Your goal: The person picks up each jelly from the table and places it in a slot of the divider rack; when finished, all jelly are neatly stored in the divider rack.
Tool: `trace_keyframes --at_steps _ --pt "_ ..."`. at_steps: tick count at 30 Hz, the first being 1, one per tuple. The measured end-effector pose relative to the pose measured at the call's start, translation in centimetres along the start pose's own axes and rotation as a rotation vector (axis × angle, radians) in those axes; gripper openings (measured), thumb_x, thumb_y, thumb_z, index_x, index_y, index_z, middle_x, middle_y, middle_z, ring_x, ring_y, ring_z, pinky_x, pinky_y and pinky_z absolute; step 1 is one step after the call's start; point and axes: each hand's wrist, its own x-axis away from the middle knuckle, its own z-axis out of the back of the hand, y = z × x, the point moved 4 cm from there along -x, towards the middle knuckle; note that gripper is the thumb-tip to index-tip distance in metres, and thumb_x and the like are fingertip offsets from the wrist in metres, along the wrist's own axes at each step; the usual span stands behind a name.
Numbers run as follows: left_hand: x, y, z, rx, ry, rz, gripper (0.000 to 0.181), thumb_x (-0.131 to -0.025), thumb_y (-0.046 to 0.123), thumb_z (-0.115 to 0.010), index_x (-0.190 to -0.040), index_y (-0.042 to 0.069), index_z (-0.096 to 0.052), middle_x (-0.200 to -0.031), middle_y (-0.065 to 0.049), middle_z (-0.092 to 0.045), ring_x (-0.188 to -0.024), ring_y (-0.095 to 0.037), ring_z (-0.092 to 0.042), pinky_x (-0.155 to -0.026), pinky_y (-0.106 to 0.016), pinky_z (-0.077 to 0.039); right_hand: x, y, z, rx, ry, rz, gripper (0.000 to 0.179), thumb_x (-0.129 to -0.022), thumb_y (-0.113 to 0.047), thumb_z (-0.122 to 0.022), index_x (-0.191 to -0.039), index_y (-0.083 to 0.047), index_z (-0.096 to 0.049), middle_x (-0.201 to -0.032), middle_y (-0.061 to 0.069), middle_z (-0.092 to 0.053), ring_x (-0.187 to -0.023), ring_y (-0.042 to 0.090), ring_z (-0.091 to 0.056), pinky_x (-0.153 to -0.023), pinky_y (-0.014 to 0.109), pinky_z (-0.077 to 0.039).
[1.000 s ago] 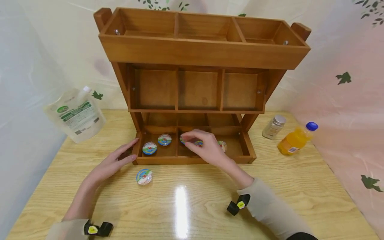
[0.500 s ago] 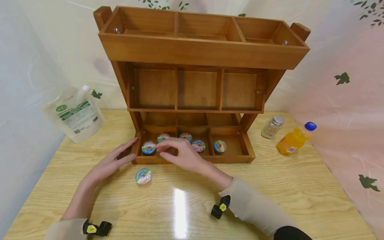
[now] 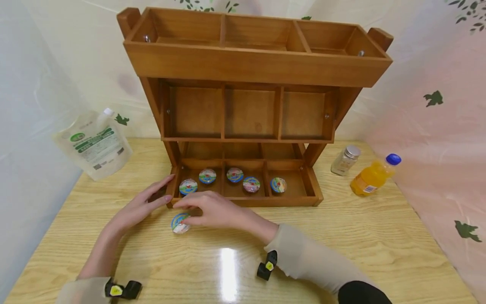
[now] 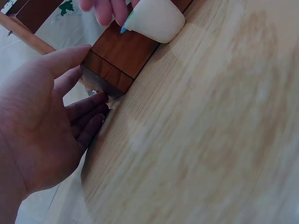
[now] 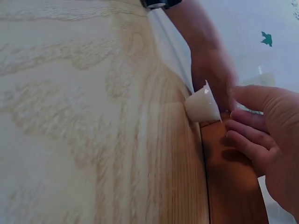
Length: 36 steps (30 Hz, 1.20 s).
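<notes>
A small white pudding cup (image 3: 178,224) with a printed foil lid stands on the table before the wooden rack (image 3: 258,67). My right hand (image 3: 212,210) is over it, with the thumb overlapping its lid in the head view. In the right wrist view, the thumb and fingers are spread apart beside the white cup (image 5: 202,106), not closed round it. My left hand (image 3: 142,207) touches the left end of the rack's bottom tray (image 4: 110,74) with extended fingers. Two similar cups lie in the tray's left compartment, two in the middle and one cup (image 3: 278,185) in the right.
Higher up, the rack has two more tiers, each divided into three compartments. A spouted pouch (image 3: 96,145) leans at the left. On the right are a shaker jar (image 3: 345,160) with a metal lid and an orange juice bottle (image 3: 373,177). Draped sheeting surrounds the table (image 3: 311,261).
From the tray's middle compartment, my right hand has moved left past the left compartment and toward me, to the cup on the table. My left hand has stayed at the tray's end.
</notes>
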Motion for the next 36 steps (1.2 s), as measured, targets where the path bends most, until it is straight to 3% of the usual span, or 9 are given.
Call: trace_keyframes --at_steps 6,14,23,36 --pt "0.0 0.0 0.0 0.001 -0.002 0.002 0.065 -0.107 0.042 -0.054 -0.164 0.035 -0.024 -0.173 -0.011 -0.02 -0.158 -0.046 -0.016 -0.118 -0.076 -0.021 -0.4 -0.6 -0.9 0.185 -0.098 -0.054 0.05 -0.097 -0.041 -0.072 -0.142 -0.022 -0.063 -0.144 -0.009 -0.064 -0.134 0.004 -0.059 -0.108 0.022 -0.051" --pt "0.0 -0.1 -0.1 0.005 -0.002 0.008 0.065 -0.107 0.042 -0.054 -0.164 0.037 -0.023 -0.173 -0.01 -0.02 -0.158 -0.047 -0.017 -0.117 -0.076 -0.023 -0.7 -1.1 -1.9 0.278 -0.147 -0.038 0.053 -0.096 -0.042 -0.073 -0.143 -0.02 -0.063 -0.14 -0.006 -0.067 -0.123 0.006 -0.065 -0.098 0.019 -0.056" --pt "0.1 -0.1 0.0 -0.004 -0.002 0.019 0.066 -0.106 0.043 -0.054 -0.164 0.037 -0.022 -0.173 -0.011 -0.019 -0.158 -0.047 -0.016 -0.116 -0.077 -0.024 -0.6 -1.0 -2.2 0.251 -0.12 0.018 0.044 -0.096 -0.033 -0.074 -0.136 -0.017 -0.068 -0.125 -0.007 -0.072 -0.099 -0.001 -0.066 -0.082 0.008 -0.051" --pt "0.0 0.1 0.0 -0.009 0.001 0.017 0.066 -0.106 0.044 -0.054 -0.165 0.034 -0.024 -0.173 -0.011 -0.02 -0.158 -0.047 -0.015 -0.118 -0.076 -0.021 1.1 -0.6 -0.8 0.085 -0.054 -0.037 0.046 -0.092 -0.034 -0.079 -0.134 -0.018 -0.07 -0.128 -0.007 -0.071 -0.117 0.004 -0.066 -0.099 0.015 -0.052"
